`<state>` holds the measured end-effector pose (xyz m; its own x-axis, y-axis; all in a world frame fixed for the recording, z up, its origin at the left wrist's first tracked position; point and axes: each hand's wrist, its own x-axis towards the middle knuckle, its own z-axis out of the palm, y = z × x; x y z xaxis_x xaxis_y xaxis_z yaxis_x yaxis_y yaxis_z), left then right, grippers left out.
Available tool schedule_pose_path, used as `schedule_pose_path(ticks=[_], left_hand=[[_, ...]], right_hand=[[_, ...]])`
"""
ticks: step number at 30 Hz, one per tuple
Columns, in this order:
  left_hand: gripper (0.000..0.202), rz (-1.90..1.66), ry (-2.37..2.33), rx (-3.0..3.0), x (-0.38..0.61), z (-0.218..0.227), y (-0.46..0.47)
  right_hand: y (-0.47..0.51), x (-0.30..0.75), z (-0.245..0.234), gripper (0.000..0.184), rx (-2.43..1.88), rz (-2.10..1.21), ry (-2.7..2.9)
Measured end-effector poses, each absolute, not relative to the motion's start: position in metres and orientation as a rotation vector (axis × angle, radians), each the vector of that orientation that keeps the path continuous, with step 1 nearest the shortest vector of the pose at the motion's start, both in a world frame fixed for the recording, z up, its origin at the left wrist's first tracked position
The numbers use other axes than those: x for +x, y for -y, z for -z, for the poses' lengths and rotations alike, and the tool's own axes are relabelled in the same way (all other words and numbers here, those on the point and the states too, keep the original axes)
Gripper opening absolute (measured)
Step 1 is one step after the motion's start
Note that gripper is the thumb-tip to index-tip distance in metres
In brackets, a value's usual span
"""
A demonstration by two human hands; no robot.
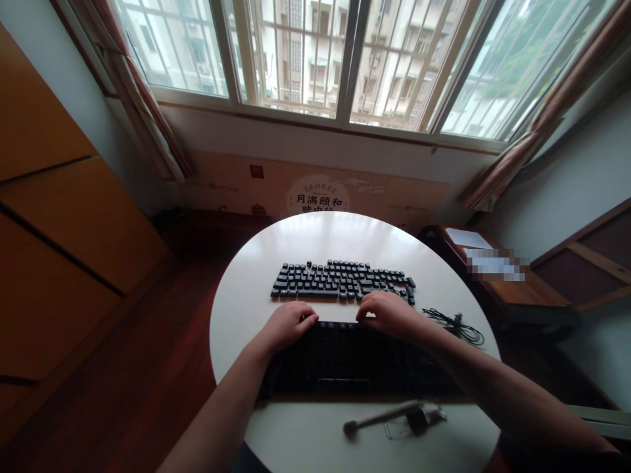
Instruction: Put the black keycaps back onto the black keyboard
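The keyboard (340, 355) lies on the white table (335, 236), on the near side of both hands, its long axis left to right, far edge facing the window (340, 66). The left hand (294, 322) and right hand (387, 313) curl at that edge; cannot tell whether they pinch anything.

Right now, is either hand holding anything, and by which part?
Can't tell: the left hand and right hand are at the far edge of the keyboard, but neither grip shows clearly.
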<state>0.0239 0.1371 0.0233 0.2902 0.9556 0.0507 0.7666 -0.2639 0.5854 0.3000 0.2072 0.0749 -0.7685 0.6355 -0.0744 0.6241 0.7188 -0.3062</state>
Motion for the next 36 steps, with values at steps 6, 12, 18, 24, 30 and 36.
schedule_pose_path(ticks=[6, 12, 18, 24, 30, 36], left_hand=[[0.027, -0.56, -1.535, 2.09, 0.023, -0.022, -0.138], [0.045, -0.576, -1.529, 2.088, 0.021, -0.022, -0.135], [0.05, -0.579, -1.533, 2.079, 0.021, -0.023, -0.134], [0.043, -0.557, -1.545, 2.081, 0.021, -0.024, -0.133], [0.039, -0.545, -1.549, 2.095, 0.022, -0.025, -0.134], [0.04, -0.542, -1.527, 2.101, 0.021, -0.021, -0.138]], right_hand=[[-0.284, 0.26, -0.1, 0.018, -1.19, -0.399, 2.694], [-0.352, 0.21, -0.08, 0.019, -1.26, -0.4, 2.711], [-0.367, 0.191, -0.055, 0.018, -1.299, -0.445, 2.771], [-0.365, 0.185, -0.048, 0.017, -1.309, -0.471, 2.719], [-0.346, 0.202, -0.077, 0.019, -1.177, -0.483, 2.525], [-0.291, 0.284, -0.098, 0.02, -0.947, -0.836, 2.35]])
